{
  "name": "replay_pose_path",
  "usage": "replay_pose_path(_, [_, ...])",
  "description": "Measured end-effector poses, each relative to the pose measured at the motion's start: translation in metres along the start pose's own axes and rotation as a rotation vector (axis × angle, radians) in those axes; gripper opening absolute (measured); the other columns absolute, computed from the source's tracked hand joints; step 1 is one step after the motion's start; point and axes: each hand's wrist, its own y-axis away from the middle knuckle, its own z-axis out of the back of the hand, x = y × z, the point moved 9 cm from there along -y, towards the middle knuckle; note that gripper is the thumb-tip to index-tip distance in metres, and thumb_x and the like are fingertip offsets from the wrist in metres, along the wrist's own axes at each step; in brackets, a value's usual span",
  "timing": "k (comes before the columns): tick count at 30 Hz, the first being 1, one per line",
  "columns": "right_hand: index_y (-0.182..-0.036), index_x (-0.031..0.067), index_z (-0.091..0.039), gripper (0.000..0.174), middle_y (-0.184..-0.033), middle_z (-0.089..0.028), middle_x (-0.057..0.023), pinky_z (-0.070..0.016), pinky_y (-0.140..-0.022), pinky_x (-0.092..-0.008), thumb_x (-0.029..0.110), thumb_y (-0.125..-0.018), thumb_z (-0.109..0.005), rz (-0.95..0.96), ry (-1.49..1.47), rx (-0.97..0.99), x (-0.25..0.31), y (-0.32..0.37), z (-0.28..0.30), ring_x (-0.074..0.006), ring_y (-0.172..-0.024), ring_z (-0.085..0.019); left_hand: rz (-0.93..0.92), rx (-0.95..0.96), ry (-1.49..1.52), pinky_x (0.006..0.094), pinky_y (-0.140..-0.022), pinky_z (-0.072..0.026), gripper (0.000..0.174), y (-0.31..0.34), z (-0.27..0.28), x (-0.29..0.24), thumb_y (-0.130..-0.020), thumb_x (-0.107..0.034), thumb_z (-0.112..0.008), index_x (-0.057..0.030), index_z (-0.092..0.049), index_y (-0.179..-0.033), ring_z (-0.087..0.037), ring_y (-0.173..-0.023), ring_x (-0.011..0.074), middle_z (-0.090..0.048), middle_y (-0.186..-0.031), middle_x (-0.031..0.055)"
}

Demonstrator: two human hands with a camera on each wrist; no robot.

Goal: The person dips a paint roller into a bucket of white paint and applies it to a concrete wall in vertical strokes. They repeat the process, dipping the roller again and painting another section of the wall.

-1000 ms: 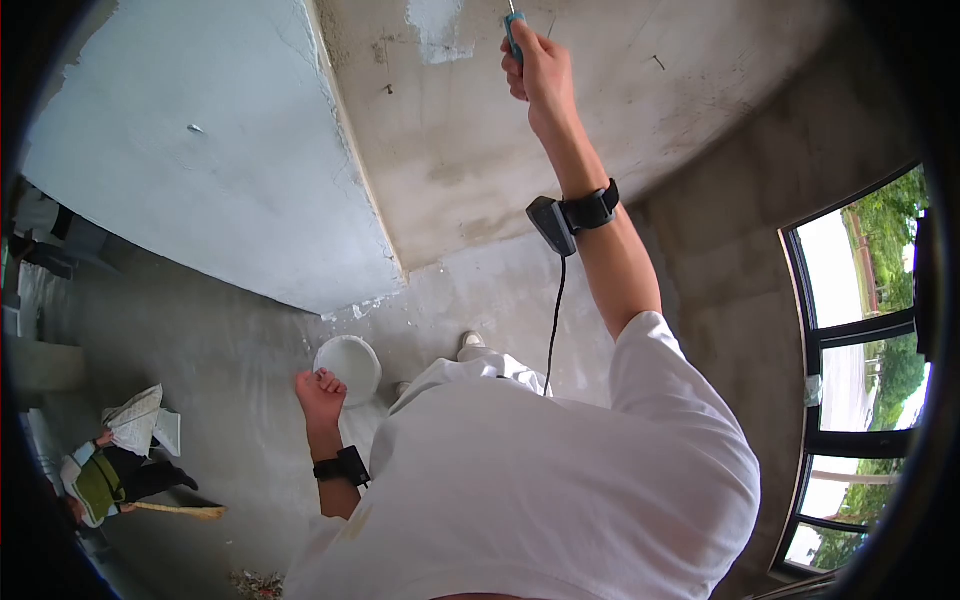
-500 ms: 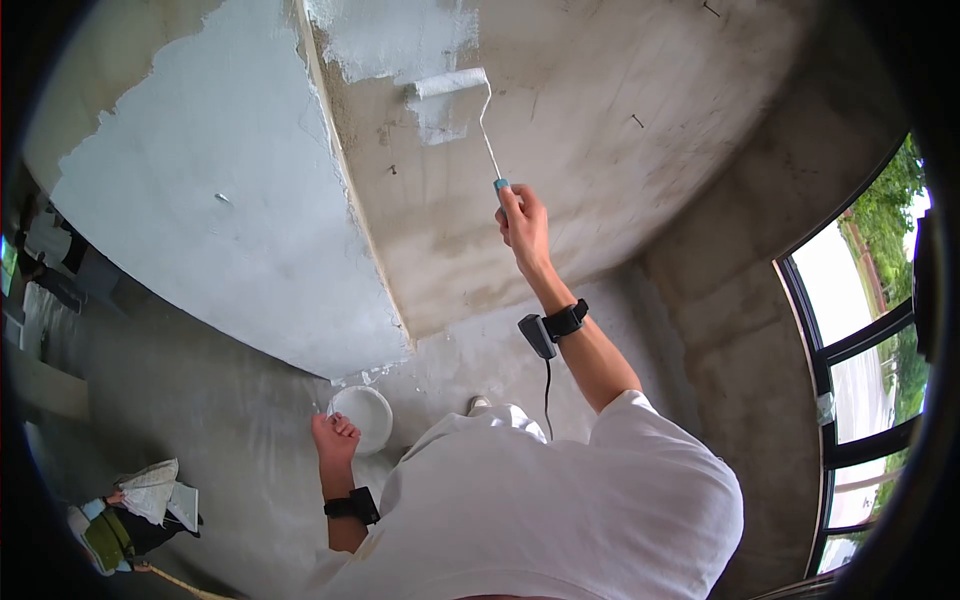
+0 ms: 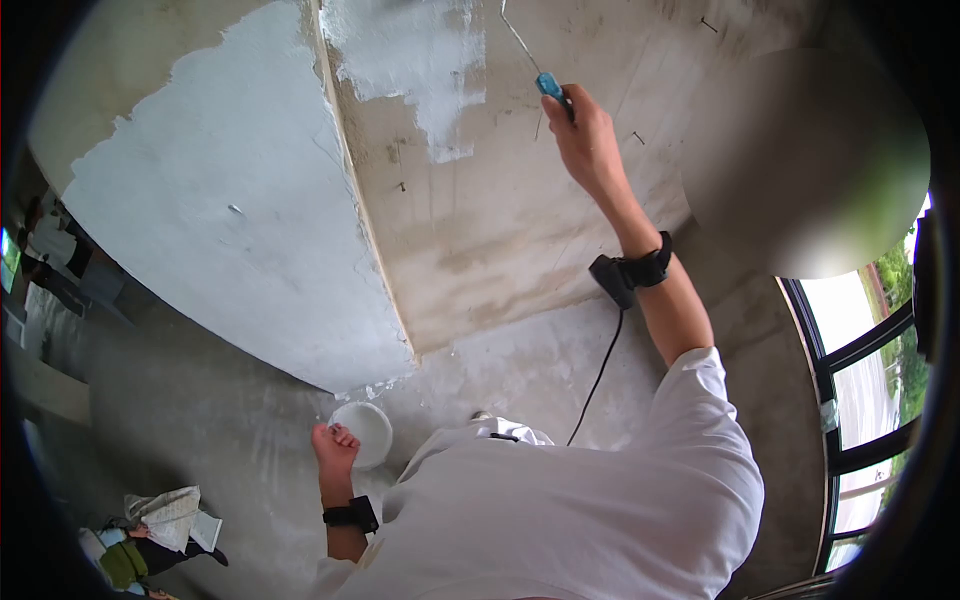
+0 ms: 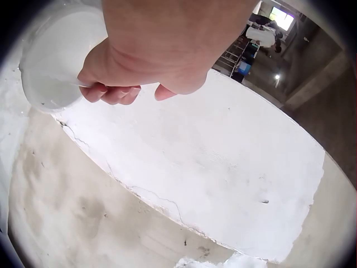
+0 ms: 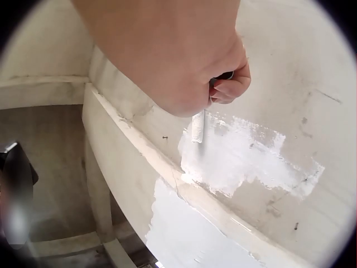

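Note:
My right hand grips the blue handle of a paint roller, raised along the bare plaster wall. The roller's white sleeve overlaps the edge of a white paint patch in the right wrist view; in the head view it lies beyond the top edge. Low on the other side, my left hand has its fingers curled round the thin handle of a white bucket. The bucket hangs just beside that hand, close over the floor in the head view. Its contents look pale.
A projecting wall face left of the corner edge bears a broad light coat. Nails stick out of the plaster. Another person is at lower left with a pale sheet. Windows line the right. A blurred grey oval covers part of the right side.
The right hand and roller came lower, with the sleeve on the wall patch half a second ago, then rose again and to the right. The left hand keeps its grip beside the bucket.

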Motion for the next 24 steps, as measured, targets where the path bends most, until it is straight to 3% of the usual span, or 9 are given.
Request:
replay_pose_path(2, [-0.088,-0.0051,-0.055,0.033,-0.062,-0.052,-0.0196,-0.0384,-0.054,-0.043,0.026,-0.099,-0.055,0.016,0.13,0.093,0.002,-0.013,0.01,-0.0327,-0.054,-0.049,0.008,0.025,0.006,0.0298,-0.054,-0.0279,0.027,-0.003,-0.006,-0.003,-0.084,-0.039,-0.049,-0.0128,-0.048,-0.078,-0.031,-0.05,0.0115,-0.035,-0.057,-0.0042])
replay_pose_path(5, [-0.091,-0.0051,-0.055,0.032,-0.063,-0.052,-0.0212,-0.0392,-0.055,-0.0438,0.026,-0.098,-0.056,-0.04,0.082,0.095,-0.011,-0.002,0.01,-0.036,-0.056,-0.052,-0.009,0.045,-0.011,0.03,-0.054,-0.0284,0.026,0.005,-0.016,-0.005,-0.084,-0.038,-0.049,-0.0129,-0.048,-0.078,-0.031,-0.051,0.0118,-0.035,-0.057,-0.0042])
replay_pose_path(9, [-0.094,-0.0032,-0.053,0.024,-0.063,-0.053,-0.0218,-0.0403,-0.054,-0.0442,0.02,-0.098,-0.057,-0.082,-0.008,0.004,-0.051,0.049,-0.037,-0.0397,-0.055,-0.052,-0.036,0.082,-0.006,0.0304,-0.055,-0.0286,0.029,0.0,-0.016,-0.014,-0.083,-0.04,-0.052,-0.0116,-0.048,-0.079,-0.032,-0.051,0.0128,-0.034,-0.058,-0.0026])
replay_pose_path(11, [-0.093,-0.0025,-0.053,0.022,-0.061,-0.052,-0.0199,-0.0401,-0.053,-0.0425,0.019,-0.098,-0.057,-0.202,-0.137,-0.011,-0.067,0.082,-0.058,-0.0355,-0.054,-0.053,-0.048,0.074,-0.026,0.03,-0.055,-0.0282,0.028,0.009,-0.029,-0.016,-0.083,-0.039,-0.051,-0.0119,-0.048,-0.078,-0.032,-0.051,0.0125,-0.035,-0.057,-0.003])
replay_pose_path(13, [-0.094,-0.0013,-0.054,0.025,-0.062,-0.053,-0.0044,-0.0407,-0.05,-0.0315,0.023,-0.1,-0.055,-0.286,-0.186,-0.02,-0.079,0.11,-0.078,-0.0116,-0.055,-0.049,-0.055,0.063,-0.049,0.0296,-0.054,-0.0278,0.027,0.012,-0.035,-0.017,-0.083,-0.038,-0.051,-0.0121,-0.049,-0.077,-0.032,-0.05,0.0121,-0.036,-0.057,-0.0034])
replay_pose_path(19, [-0.092,-0.0011,-0.055,0.026,-0.063,-0.053,-0.0059,-0.0391,-0.052,-0.0318,0.024,-0.099,-0.054,-0.351,-0.193,-0.133,-0.083,0.12,-0.093,-0.0125,-0.057,-0.046,-0.046,0.105,-0.055,0.0299,-0.054,-0.0278,0.027,0.01,-0.046,-0.014,-0.081,-0.038,-0.052,-0.0116,-0.049,-0.076,-0.031,-0.048,0.0122,-0.036,-0.056,-0.003])
replay_pose_path(24, [-0.087,-0.0023,-0.053,0.03,-0.063,-0.05,-0.0052,-0.0383,-0.052,-0.0323,0.025,-0.099,-0.054,-0.189,-0.197,-0.216,-0.046,0.031,-0.048,-0.0114,-0.057,-0.044,0.001,0.122,0.015,0.0303,-0.054,-0.0274,0.028,0.012,-0.046,-0.01,-0.082,-0.038,-0.053,-0.0113,-0.049,-0.078,-0.032,-0.048,0.0122,-0.036,-0.057,-0.0027])
